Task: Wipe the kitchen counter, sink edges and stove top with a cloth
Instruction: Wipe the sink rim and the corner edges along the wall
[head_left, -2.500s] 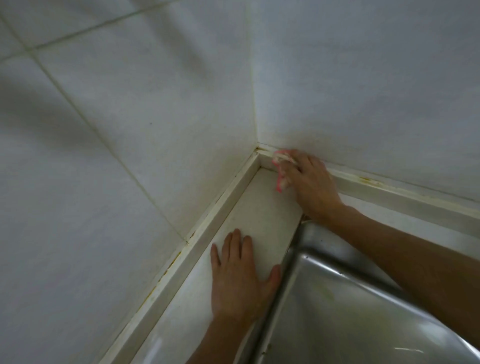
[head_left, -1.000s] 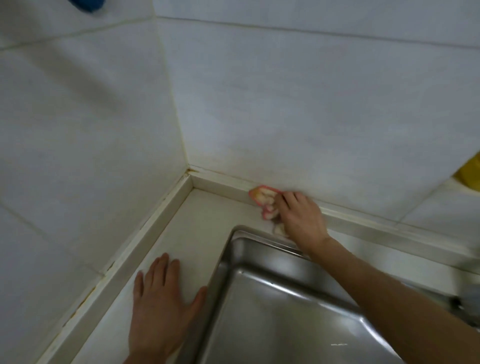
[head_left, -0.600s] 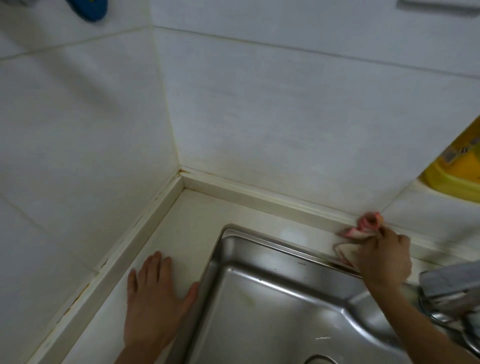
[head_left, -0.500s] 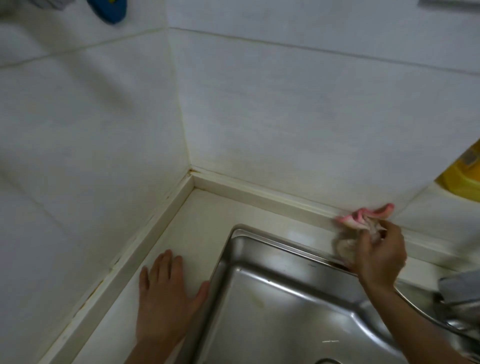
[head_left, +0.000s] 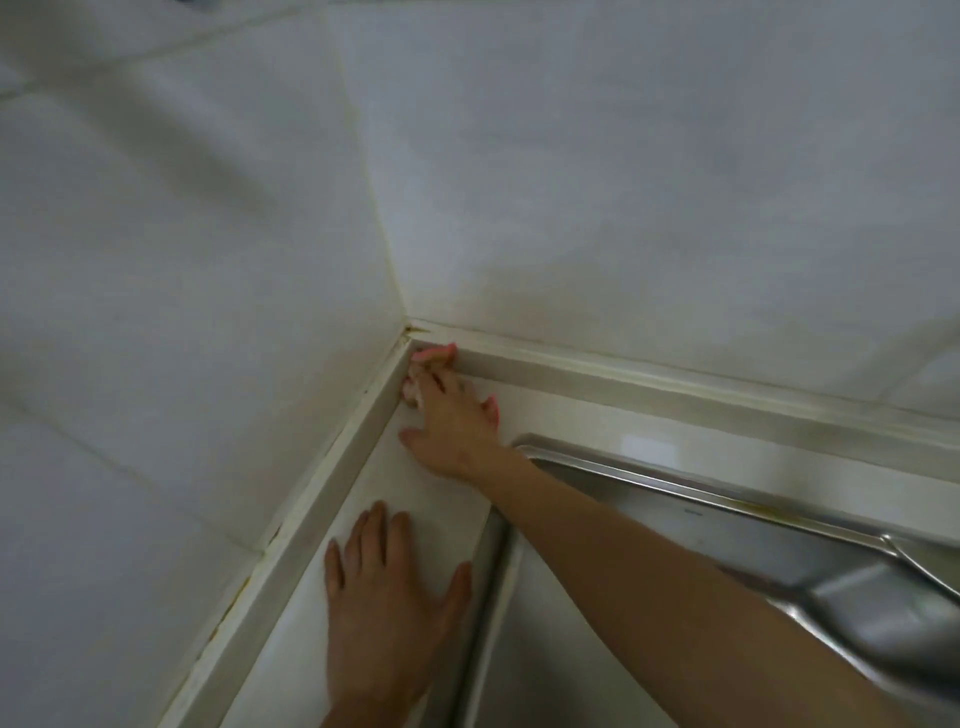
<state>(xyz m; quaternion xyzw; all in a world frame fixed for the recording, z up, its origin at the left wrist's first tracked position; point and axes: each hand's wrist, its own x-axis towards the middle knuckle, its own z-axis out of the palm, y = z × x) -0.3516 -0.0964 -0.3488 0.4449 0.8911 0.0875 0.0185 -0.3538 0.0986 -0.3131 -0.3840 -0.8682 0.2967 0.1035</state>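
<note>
My right hand (head_left: 451, 426) presses a small pink-edged cloth (head_left: 435, 356) into the far corner of the white counter (head_left: 431, 499), where the two raised back strips meet. Most of the cloth is hidden under my fingers; a pink edge also shows by my little finger. My left hand (head_left: 382, 608) lies flat, fingers spread, on the counter strip left of the steel sink (head_left: 727, 525), with its thumb at the sink's left rim. It holds nothing.
White tiled walls (head_left: 623, 182) meet in the corner behind the counter. A cream upstand (head_left: 332, 493) runs along both walls. The sink basin fills the lower right, with a metal fitting (head_left: 883, 592) at its right side.
My right hand has swept the cloth from the sink's back edge at the right over to the far left corner. The view has swung left. My left hand stays flat on the counter.
</note>
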